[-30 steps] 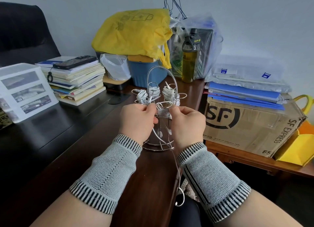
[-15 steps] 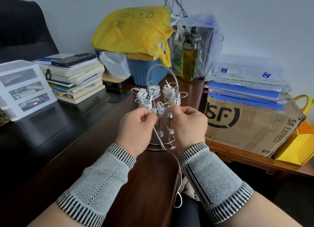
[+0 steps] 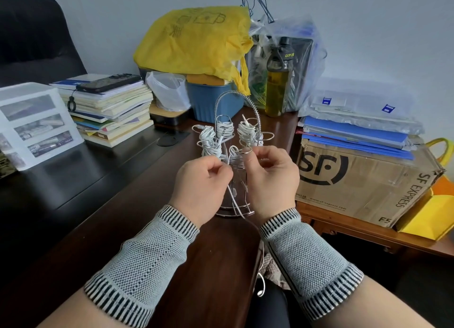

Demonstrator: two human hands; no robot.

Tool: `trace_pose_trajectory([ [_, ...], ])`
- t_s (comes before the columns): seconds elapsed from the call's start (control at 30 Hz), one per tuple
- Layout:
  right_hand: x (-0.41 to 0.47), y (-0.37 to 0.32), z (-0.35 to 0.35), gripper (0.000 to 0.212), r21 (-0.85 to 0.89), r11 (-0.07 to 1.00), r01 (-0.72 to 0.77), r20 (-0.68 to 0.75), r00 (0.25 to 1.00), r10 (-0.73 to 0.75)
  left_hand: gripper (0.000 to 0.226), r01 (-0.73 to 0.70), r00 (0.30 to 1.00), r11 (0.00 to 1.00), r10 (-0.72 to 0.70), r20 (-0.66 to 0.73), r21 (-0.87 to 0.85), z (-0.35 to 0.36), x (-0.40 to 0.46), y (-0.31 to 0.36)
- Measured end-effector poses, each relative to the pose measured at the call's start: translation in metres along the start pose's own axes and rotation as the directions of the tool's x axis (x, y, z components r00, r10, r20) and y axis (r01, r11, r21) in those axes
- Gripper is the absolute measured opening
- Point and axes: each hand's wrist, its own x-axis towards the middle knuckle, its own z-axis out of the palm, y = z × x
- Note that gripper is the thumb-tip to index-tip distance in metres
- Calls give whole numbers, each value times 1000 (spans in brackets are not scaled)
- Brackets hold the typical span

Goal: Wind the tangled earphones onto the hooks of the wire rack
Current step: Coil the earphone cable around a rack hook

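Earphone cable [image 3: 233, 199] slants from pinching left hand [image 3: 201, 180] toward lap.

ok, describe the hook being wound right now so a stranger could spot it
On the brown desk, find the wire rack before the blue tub. The hook is its nearest ring, just above the right hand. Unlike the fuller hooks behind, its cable trails off the desk edge.
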Motion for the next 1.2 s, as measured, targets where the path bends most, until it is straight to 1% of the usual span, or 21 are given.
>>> trace_pose_trajectory([
  [0.2,2,10,-2,16,-87,987,138,-35,989,-142,26,9,999,997,-12,-40,-73,2,2,-2],
  [0.27,4,15,-3,9,-140,973,186,-14,982,-190,24,8,999,996,-12,-44,-90,2,2,-2],
  [0.33,5,18,-5,12,-173,963,207,13,978,-208,22,5,999,995,-9,-46,-99,3,2,-1],
  [0.4,5,19,-7,12,-165,961,222,17,975,-222,17,6,999,996,-9,-36,-92,3,1,0],
  [0.47,3,18,-9,9,-121,962,244,22,970,-243,9,3,1000,996,-4,-6,-85,2,0,1],
  [0.53,-2,16,-11,7,-50,951,304,81,951,-300,11,-29,999,998,30,18,-49,1,-2,3],
  [0.6,-7,14,-13,13,6,924,383,180,908,-378,8,-87,995,996,85,49,36,-1,-3,6],
  [0.67,-9,14,-13,23,27,905,424,255,873,-416,18,-138,988,981,126,93,134,-4,-3,8],
  [0.7,-8,15,-14,25,31,903,429,271,866,-421,22,-155,983,973,135,121,172,-5,-4,9],
  [0.77,-6,19,-14,24,38,902,431,274,863,-424,23,-184,974,952,144,173,245,-7,-5,13],
  [0.87,-3,23,-14,15,14,899,438,257,867,-427,18,-195,971,919,132,200,343,-12,-4,17],
  [0.93,-4,23,-13,13,8,905,426,227,881,-416,14,-167,975,906,93,202,388,-20,0,21],
  [1.0,-6,22,-13,12,17,915,402,199,896,-397,13,-108,980,905,28,196,411,-32,5,21],
  [1.03,-7,22,-13,11,22,920,390,185,903,-387,13,-71,982,917,-4,190,392,-38,8,20],
  [1.07,-7,22,-13,10,28,926,376,166,912,-375,12,-30,983,944,-32,183,330,-43,9,20],
  [1.13,-7,21,-12,5,64,946,318,122,938,-324,8,19,986,992,-39,162,124,-48,8,20],
  [1.2,-7,18,-10,8,119,965,234,90,965,-245,6,27,991,998,-20,132,-53,-43,6,22],
])
